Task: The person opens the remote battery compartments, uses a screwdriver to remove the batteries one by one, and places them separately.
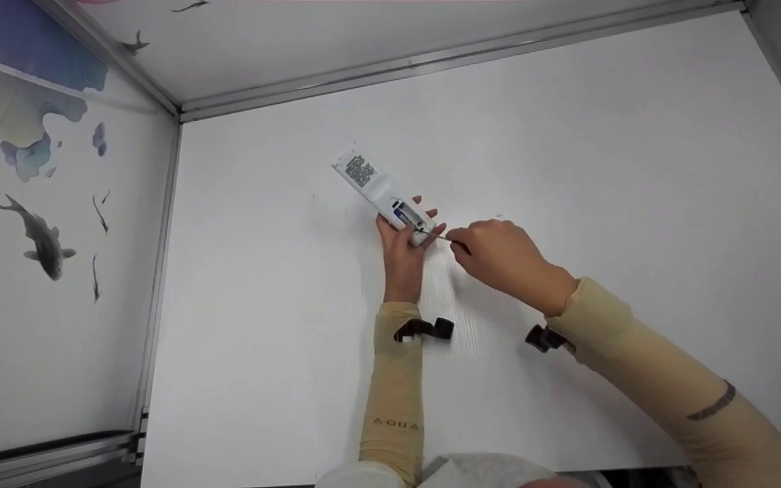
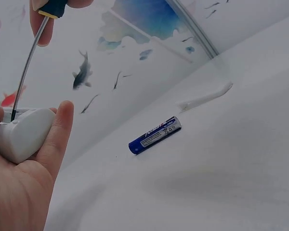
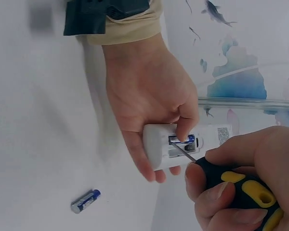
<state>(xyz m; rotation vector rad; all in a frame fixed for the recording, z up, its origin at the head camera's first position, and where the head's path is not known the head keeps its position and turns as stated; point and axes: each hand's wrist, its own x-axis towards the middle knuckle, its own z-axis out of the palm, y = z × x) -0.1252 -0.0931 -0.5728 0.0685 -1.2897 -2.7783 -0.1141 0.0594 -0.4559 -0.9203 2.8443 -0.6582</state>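
Observation:
A white remote control [image 1: 370,177] lies back side up in my left hand [image 1: 403,266], its battery compartment uncovered. In the right wrist view a blue battery [image 3: 190,138] sits in that compartment, with my left thumb against it. My right hand [image 1: 507,260] grips a screwdriver [image 3: 213,174] with a dark blue and yellow handle. Its thin metal shaft reaches into the compartment, the tip at the battery's end nearest the rounded end of the remote. On the table below, a second blue and silver battery [image 2: 155,134] rests on its side.
A white curved piece [image 2: 204,99], perhaps the battery cover, lies on the table beyond the loose battery. The white tabletop [image 1: 262,325] meets panels with painted fish and a metal rail [image 1: 431,66] along the back. Each wrist carries a small black camera.

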